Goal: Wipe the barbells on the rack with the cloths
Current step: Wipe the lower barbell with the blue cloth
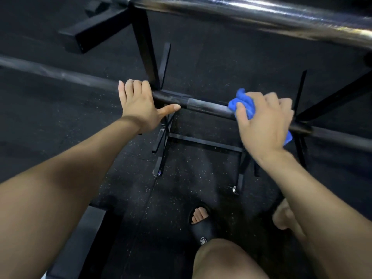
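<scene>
Head view shows two barbells on the black rack (145, 47): a shiny barbell (241, 12) at 12 o'clock and a dark, dull barbell (201, 105) at centre. Left hand (138, 103) rests on the dark one, fingers (136, 85) curled over it, thumb straight. Right hand (263, 121), at 3 o'clock, grips one crumpled blue cloth (241, 101) against the same bar.

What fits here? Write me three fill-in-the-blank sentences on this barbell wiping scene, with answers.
1. The right hand presses a ___ cloth on the dark barbell.
2. The left hand holds the same ___.
3. The visible foot wears a black ___.

Answers: blue; barbell; slipper
</scene>
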